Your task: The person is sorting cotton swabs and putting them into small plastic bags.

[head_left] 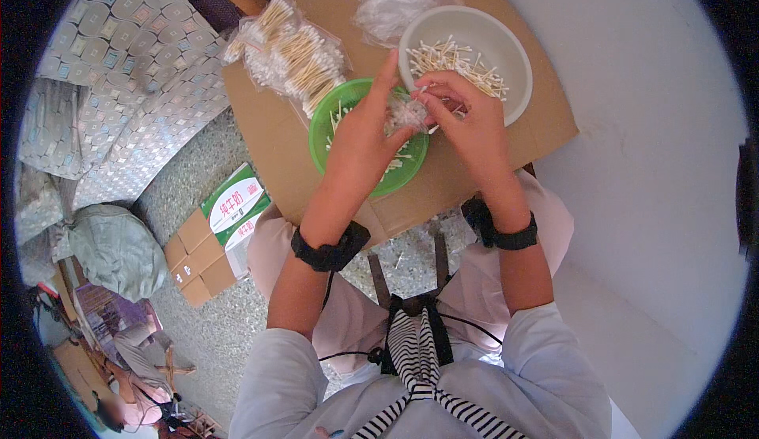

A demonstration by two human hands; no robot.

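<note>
Head view: a person sits before a cardboard-covered worktop (451,186), both hands raised over it. The left hand (368,127) has its grip clamped on a small clear bag (405,115), thumb beneath and index finger pointing up and away. This bag is above the right side of a green basket (319,140), just short of the pale bowl (508,44). The right hand (466,111) has thumb and index tips close together at the bag's edge; whether that grip is clamped on film, on a swab or on nothing is too small to tell.

Progress looks partial. Whitish contents show in the held bag, probably swabs, and its mouth cannot be made out, so it is unclear whether it is full or closed. At the upper left of the worktop, a large packed bag of swabs (296,53) lies beside the basket, seemingly the portion already bagged. Loose swabs (452,56) remain in the pale bowl, and more show in the basket around the left hand. Crumpled clear plastic (403,3) lies beyond the bowl, apparently unfilled.
</note>
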